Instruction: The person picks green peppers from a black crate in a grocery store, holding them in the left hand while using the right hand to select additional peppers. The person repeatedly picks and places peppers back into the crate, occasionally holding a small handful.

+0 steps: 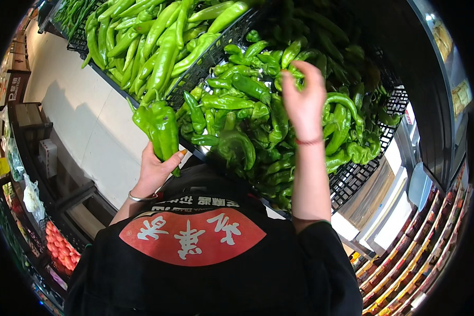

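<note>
Several large green peppers (160, 122) are bunched in my left hand (158, 164), held by their lower ends at the near left corner of the crates. Over a black plastic crate of smaller, wrinkled green peppers (227, 102) is my right hand (306, 94), blurred, with thumb and forefinger curved towards each other. Green peppers show behind those fingertips; whether one is held cannot be told. A neighbouring crate at the upper left is heaped with long, smooth light-green peppers (158, 47). The far right part of the pepper crate lies in dark shadow.
Black mesh crate walls (209, 57) divide the peppers. At the upper left lie thin green vegetables (77, 15). Pale floor (98, 130) shows to the left, with dark shelving and red tomatoes (59, 245) beyond. A dark panel (418, 98) and stocked shelves (414, 256) stand on the right.
</note>
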Demonstrator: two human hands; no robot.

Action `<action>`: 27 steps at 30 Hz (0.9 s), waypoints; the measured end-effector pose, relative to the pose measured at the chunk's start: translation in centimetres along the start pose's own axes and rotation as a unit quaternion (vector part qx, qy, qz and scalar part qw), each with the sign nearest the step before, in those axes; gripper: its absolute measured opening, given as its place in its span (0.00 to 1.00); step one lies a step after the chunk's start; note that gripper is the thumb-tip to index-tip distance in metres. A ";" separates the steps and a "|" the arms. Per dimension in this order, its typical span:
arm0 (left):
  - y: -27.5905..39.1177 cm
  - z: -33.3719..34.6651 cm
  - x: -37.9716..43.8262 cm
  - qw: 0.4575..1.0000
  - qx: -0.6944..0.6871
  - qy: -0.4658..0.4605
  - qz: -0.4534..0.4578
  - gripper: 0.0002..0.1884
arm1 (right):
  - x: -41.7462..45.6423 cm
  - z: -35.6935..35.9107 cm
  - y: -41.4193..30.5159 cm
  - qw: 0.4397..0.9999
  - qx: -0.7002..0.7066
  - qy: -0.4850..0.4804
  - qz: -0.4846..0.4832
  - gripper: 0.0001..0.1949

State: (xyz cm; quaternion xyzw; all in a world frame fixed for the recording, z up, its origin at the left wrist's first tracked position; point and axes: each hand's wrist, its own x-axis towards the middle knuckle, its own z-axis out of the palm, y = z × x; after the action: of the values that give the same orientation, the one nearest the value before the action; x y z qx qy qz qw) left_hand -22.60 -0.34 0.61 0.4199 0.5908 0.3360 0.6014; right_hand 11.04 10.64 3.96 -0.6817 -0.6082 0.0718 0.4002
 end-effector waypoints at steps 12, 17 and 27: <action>-1.1 -0.6 -0.1 1.000 -0.025 0.004 0.016 0.21 | 5.8 16.7 0.7 0.918 -0.195 -0.336 0.075 0.25; -0.7 -1.1 0.3 1.000 -0.010 0.004 0.007 0.20 | 3.9 13.9 1.6 0.957 -0.070 -0.280 0.024 0.19; 0.8 -0.6 1.9 0.997 -0.070 -0.030 -0.002 0.24 | -0.6 6.2 1.2 0.959 -0.025 -0.260 -0.113 0.16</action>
State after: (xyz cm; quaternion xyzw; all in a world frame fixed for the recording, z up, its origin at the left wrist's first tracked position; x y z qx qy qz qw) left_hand -22.98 1.78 0.49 0.3861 0.5482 0.3625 0.6473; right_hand 8.21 13.00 -1.23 -0.5766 -0.7658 0.1855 0.2162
